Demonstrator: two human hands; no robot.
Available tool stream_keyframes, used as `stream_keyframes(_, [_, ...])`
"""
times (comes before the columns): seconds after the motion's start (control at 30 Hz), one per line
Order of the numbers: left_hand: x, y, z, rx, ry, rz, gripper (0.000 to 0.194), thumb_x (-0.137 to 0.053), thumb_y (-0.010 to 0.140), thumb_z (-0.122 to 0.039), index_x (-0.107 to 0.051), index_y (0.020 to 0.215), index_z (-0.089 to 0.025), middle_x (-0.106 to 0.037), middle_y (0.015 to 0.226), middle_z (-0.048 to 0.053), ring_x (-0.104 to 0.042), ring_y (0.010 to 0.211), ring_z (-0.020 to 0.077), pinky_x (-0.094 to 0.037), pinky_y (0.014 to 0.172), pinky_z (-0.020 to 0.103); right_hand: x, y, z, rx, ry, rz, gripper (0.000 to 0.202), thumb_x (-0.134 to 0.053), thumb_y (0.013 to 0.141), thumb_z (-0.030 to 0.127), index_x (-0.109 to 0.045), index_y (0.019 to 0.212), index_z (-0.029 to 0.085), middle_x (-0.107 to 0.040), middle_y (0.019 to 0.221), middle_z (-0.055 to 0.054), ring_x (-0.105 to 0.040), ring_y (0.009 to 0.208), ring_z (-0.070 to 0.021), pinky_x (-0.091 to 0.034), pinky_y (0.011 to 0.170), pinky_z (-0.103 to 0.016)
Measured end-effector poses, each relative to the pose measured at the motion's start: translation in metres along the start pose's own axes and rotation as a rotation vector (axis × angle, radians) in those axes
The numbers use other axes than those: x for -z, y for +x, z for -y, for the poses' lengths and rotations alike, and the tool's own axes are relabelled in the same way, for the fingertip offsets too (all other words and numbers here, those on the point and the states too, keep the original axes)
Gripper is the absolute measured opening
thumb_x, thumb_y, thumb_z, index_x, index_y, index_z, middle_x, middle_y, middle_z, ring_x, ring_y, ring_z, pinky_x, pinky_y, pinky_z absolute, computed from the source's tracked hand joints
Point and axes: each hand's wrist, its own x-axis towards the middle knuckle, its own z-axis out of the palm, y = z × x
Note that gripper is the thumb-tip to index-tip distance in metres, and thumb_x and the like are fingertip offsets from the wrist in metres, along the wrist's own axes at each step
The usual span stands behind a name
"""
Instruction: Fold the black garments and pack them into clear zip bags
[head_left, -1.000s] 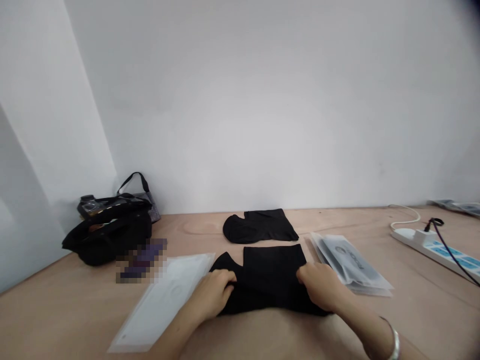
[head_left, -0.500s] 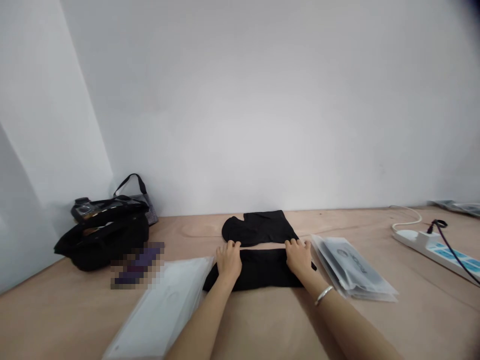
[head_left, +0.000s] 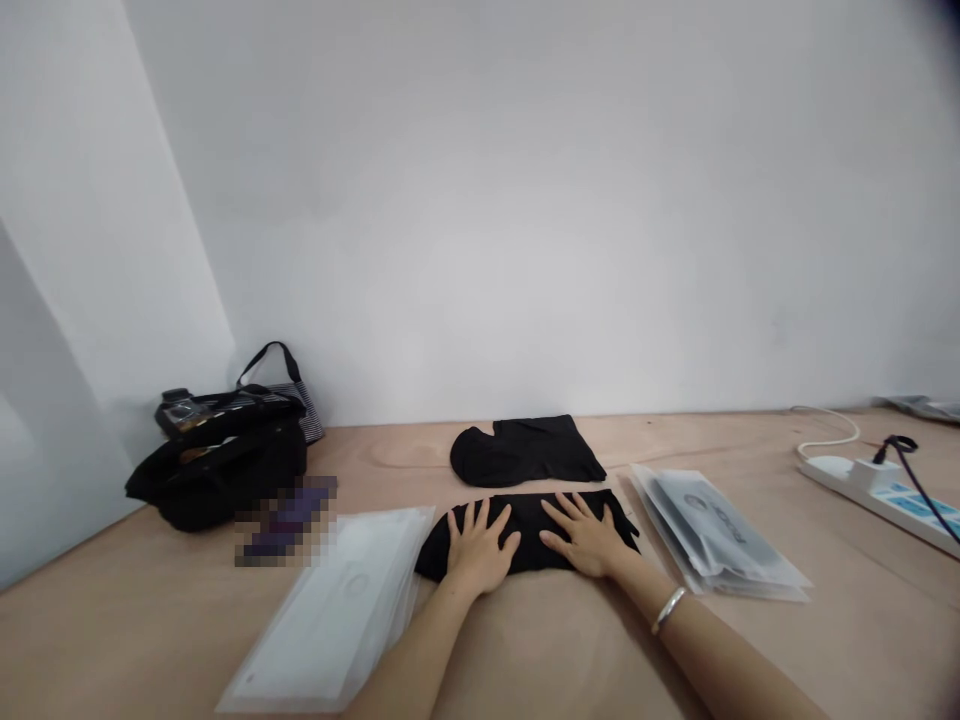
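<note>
A folded black cloth garment (head_left: 528, 530) lies flat on the table in front of me. My left hand (head_left: 480, 550) rests on its left part, palm down with the fingers spread. On the right part of the same garment lies my right hand (head_left: 589, 537), also flat and spread, with a silver bangle on the wrist. Neither hand grips the cloth. Just beyond it, a second black garment (head_left: 529, 450), hood-like with a notch in its far edge, lies flat and apart from the first.
Frosted plastic bags (head_left: 315, 610) lie in a stack at left. More bags (head_left: 709, 530), with dark contents, lie at right. A black bag (head_left: 225, 475) and a striped bag (head_left: 311, 415) stand far left, near a pixelated purple item (head_left: 289, 520). A power strip (head_left: 900, 505) with cables sits right.
My hands have let go of the garment's far edge, drawn back toward me and flattened with fingers spread on the cloth. The view has shifted slightly.
</note>
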Motion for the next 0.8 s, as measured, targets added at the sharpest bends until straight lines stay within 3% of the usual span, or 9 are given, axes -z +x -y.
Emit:
stream_keyframes(0.2, [-0.003,0.001,0.001,0.032,0.01,0.03,0.055,-0.023,0.083,-0.058,-0.031,0.132,-0.034,-0.024,0.143,0.004,-0.014,0.13,0.0323,-0.003,0.1,0.059,-0.005,0.006,-0.005,-0.081,-0.034,-0.036,0.068,-0.015,0.077,0.071,-0.019,0.136,0.036,-0.014,0.145,0.001,-0.004,0.131,-0.0312,-0.001,0.096,-0.064])
stream_keyframes(0.4, [0.0,-0.001,-0.001,0.033,0.012,0.013,0.055,-0.024,0.083,-0.056,-0.033,0.132,-0.032,-0.027,0.142,0.004,-0.016,0.13,0.0319,-0.007,0.1,0.056,-0.008,0.006,-0.006,-0.072,-0.041,-0.061,0.068,-0.016,0.077,0.071,-0.021,0.135,0.035,-0.016,0.145,0.001,-0.006,0.131,-0.0313,-0.002,0.096,-0.064])
stream_keyframes(0.57, [0.021,-0.006,0.004,0.171,0.09,-0.147,0.044,-0.029,0.086,-0.039,-0.042,0.126,-0.024,-0.044,0.13,0.01,-0.035,0.12,0.03,-0.02,0.098,0.049,-0.005,0.001,-0.004,-0.063,-0.039,-0.147,0.066,-0.027,0.08,0.064,-0.029,0.134,0.027,-0.022,0.143,-0.006,-0.011,0.13,-0.0311,-0.004,0.098,-0.06])
stream_keyframes(0.7, [0.034,-0.008,0.021,0.27,0.089,-0.116,0.038,-0.04,0.082,-0.029,-0.047,0.118,-0.019,-0.057,0.108,0.012,-0.052,0.099,0.029,-0.039,0.081,0.042,-0.001,-0.004,0.013,0.056,-0.002,-0.289,0.052,-0.032,0.085,0.047,-0.04,0.129,0.019,-0.035,0.137,-0.009,-0.022,0.128,-0.0248,-0.004,0.103,-0.048])
stream_keyframes(0.8, [0.037,-0.008,0.033,0.322,0.075,-0.081,0.035,-0.048,0.078,-0.032,-0.052,0.111,-0.019,-0.059,0.105,0.012,-0.054,0.097,0.0291,-0.042,0.075,0.037,-0.001,-0.005,0.034,0.194,0.091,-0.272,0.047,-0.029,0.088,0.042,-0.043,0.127,0.02,-0.037,0.136,-0.006,-0.022,0.128,-0.0203,-0.008,0.105,-0.041])
